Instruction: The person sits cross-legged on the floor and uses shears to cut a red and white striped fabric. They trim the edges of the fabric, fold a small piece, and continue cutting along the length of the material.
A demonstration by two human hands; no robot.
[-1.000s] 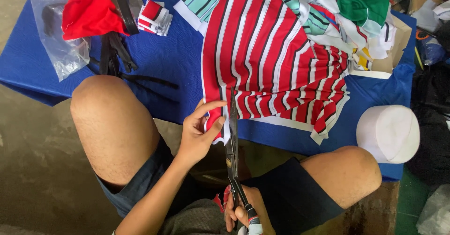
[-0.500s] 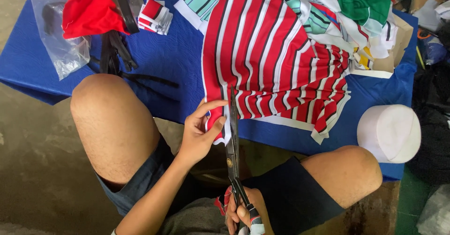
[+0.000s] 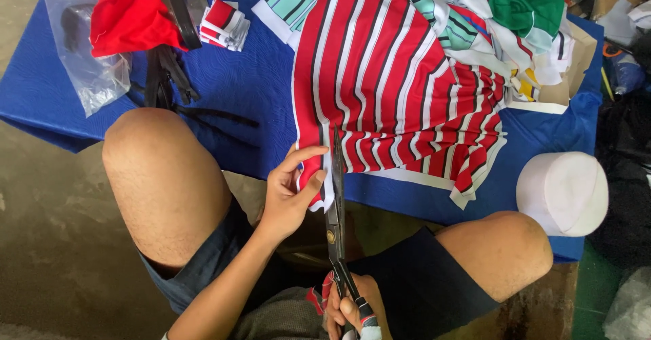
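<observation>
Scissors [image 3: 335,197] along striped fabric [image 3: 386,75] edge

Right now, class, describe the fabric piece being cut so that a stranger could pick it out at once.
Start at the blue cloth-covered table. On its near edge lies a large red fabric piece with white and black stripes, the left hand pinching its lower corner beside long dark scissors. Unlike the teal-striped and green pieces behind it, it is red.

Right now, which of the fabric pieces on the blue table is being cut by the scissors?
The red fabric with white and black stripes, pinched by the left hand; the scissors cross its edge.
</observation>
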